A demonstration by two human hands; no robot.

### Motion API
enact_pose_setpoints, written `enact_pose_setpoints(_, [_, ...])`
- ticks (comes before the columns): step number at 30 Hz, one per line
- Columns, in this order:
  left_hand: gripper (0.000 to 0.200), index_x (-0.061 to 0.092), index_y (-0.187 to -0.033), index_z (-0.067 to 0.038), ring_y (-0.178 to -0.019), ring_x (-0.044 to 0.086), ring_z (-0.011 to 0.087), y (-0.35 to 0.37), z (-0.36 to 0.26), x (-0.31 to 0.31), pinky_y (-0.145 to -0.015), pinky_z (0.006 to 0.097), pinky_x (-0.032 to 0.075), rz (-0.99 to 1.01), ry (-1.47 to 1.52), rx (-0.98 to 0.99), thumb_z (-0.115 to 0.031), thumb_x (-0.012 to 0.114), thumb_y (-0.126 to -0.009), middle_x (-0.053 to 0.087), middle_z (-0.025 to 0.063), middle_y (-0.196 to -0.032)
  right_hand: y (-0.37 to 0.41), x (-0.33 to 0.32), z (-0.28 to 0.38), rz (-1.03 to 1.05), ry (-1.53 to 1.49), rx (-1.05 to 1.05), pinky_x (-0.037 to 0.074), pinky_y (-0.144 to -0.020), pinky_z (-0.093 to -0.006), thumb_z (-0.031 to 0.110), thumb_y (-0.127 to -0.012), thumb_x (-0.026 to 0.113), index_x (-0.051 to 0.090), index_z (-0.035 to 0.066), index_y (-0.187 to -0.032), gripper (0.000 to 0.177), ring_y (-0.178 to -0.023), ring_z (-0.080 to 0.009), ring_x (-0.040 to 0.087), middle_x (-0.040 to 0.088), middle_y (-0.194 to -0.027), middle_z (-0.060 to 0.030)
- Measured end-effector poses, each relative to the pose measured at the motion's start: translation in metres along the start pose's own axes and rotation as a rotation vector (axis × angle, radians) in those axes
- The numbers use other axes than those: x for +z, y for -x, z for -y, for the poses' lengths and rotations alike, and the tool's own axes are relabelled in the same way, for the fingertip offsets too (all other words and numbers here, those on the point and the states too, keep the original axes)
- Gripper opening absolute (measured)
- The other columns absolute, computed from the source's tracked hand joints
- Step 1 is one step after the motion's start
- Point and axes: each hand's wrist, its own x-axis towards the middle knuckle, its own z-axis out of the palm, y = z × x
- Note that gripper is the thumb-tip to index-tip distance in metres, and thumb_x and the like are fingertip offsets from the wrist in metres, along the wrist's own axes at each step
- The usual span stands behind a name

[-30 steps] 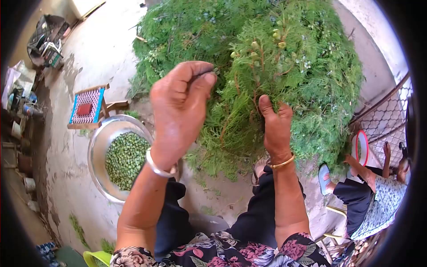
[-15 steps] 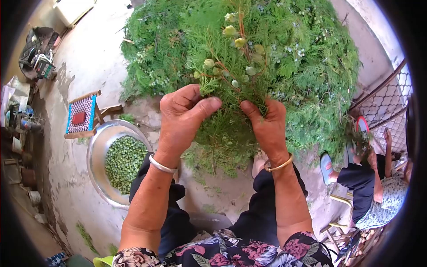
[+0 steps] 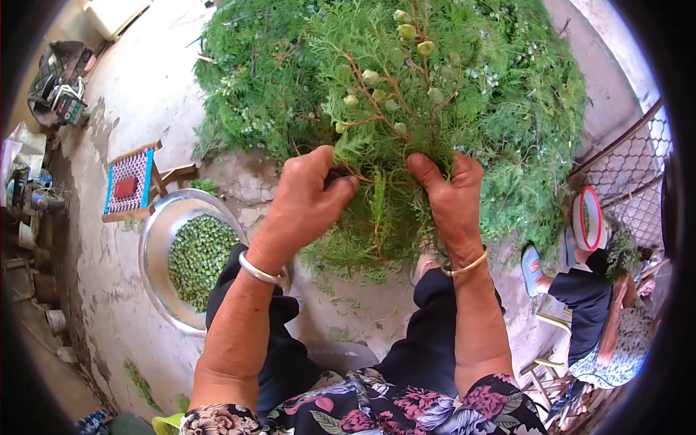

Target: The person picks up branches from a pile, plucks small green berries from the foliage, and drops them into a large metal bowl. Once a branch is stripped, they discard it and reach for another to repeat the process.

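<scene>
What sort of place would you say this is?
Probably a yard: a rough concrete floor, a wire fence, and a large heap of branches lying on the ground.

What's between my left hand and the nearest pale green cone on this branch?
Only soft foliage, as far as I can see: leafy green sprigs of the branch lie between your left hand and the nearest cone. Nothing solid shows there. Your right hand is off to the side.
</scene>
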Motion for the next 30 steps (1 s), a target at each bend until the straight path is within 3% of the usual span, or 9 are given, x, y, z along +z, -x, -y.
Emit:
enact_pose_setpoints(2, [0.017,0.047,-0.075,0.003,-0.063,0.058,0.0373,-0.001,0.004,0.006,-0.055,0.0439,0.042,-0.093,-0.309,0.088,-0.007,0.06,-0.077,0.055,0.0211,-0.063,0.003,0.004,-0.002,0.027,0.015,-0.033,0.046,-0.068,-0.0241,-0.001,-0.08,0.064,0.066,0.001,-0.096,0.016,-0.075,-0.0063,0.057,0.068,-0.087,-0.0012])
enact_pose_setpoints(6, [0.02,0.05,-0.076,0.004,-0.06,0.056,0.0375,-0.002,0.014,0.01,-0.056,0.0422,0.044,-0.22,-0.553,0.224,-0.01,0.063,-0.077,0.054,0.0225,-0.064,0.003,0.007,-0.009,0.047,-0.044,0.0,0.046,-0.068,-0.0236,-0.009,-0.078,0.06,0.066,0.001,-0.097,0.022,-0.076,-0.0054,0.057,0.069,-0.088,-0.0018])
enact_pose_setpoints(8, [0.017,0.055,-0.079,0.001,-0.05,0.054,0.0146,-0.005,0.015,0.003,-0.044,0.0305,0.042,-0.172,-0.321,0.018,-0.012,0.065,-0.081,0.055,0.0119,-0.058,0.002,0.004,-0.01,0.038,-0.023,-0.023,0.046,-0.068,-0.0233,-0.01,-0.078,0.06,0.066,0.001,-0.097,0.023,-0.076,-0.0056,0.057,0.069,-0.088,-0.0018])
enact_pose_setpoints(9, [0.017,0.055,-0.079,0.001,-0.05,0.054,0.0146,-0.005,0.01,-0.001,-0.044,0.0305,0.042,-0.172,-0.323,0.019,-0.012,0.065,-0.081,0.055,0.0119,-0.058,0.001,0.003,-0.01,0.029,0.0,-0.044,0.046,-0.069,-0.0229,-0.01,-0.077,0.06,0.066,0.001,-0.098,0.024,-0.077,-0.0057,0.057,0.069,-0.088,-0.0018])
enact_pose_setpoints(11, [0.02,0.057,-0.075,-0.003,-0.045,0.052,0.0155,-0.005,-0.002,-0.011,-0.037,0.026,0.04,0.008,0.708,-0.442,-0.02,0.065,-0.083,0.059,0.0059,-0.061,0.0,0.0,-0.008,0.029,0.007,-0.048,0.046,-0.069,-0.0228,-0.01,-0.077,0.06,0.066,0.001,-0.098,0.024,-0.077,-0.0057,0.057,0.069,-0.089,-0.0015])
enact_pose_setpoints(15, [0.03,0.061,-0.08,-0.007,-0.042,0.049,0.009,-0.003,0.012,-0.008,-0.032,0.0204,0.034,0.02,1.302,-0.58,-0.036,0.059,-0.088,0.057,0.0009,-0.06,0.0,-0.003,-0.005,-0.013,0.037,-0.091,0.046,-0.068,-0.0226,-0.008,-0.078,0.062,0.067,0.002,-0.098,0.023,-0.076,-0.0053,0.056,0.069,-0.09,-0.0015])
enact_pose_setpoints(23, [0.024,0.063,-0.086,-0.003,-0.051,0.057,0.01,-0.002,-0.001,-0.008,-0.033,0.0188,0.038,0.0,1.035,-0.47,-0.026,0.058,-0.09,0.064,0.0074,-0.074,-0.001,-0.003,-0.008,-0.02,0.124,-0.134,0.046,-0.065,-0.0248,-0.004,-0.077,0.065,0.066,0.001,-0.096,0.02,-0.071,-0.0067,0.057,0.07,-0.084,-0.0041])
enact_pose_setpoints(25, [0.018,0.063,-0.087,0.0,-0.053,0.056,0.0084,-0.004,0.001,-0.019,-0.038,0.0182,0.039,-0.268,0.66,-0.283,-0.018,0.061,-0.087,0.063,0.0062,-0.073,0.001,-0.003,-0.01,-0.041,0.112,-0.147,0.045,-0.063,-0.0254,-0.003,-0.077,0.066,0.065,0.001,-0.095,0.018,-0.069,-0.0073,0.057,0.07,-0.082,-0.0051])
enact_pose_setpoints(30, [0.016,0.063,-0.084,0.0,-0.055,0.053,0.0077,-0.007,0.006,-0.017,-0.049,0.0196,0.042,-0.124,1.086,-0.315,-0.016,0.062,-0.087,0.061,0.005,-0.073,0.003,0.003,-0.004,-0.027,0.268,-0.174,0.044,-0.059,-0.0279,-0.002,-0.076,0.067,0.064,0.001,-0.089,0.013,-0.064,-0.0127,0.059,0.067,-0.076,-0.0113])
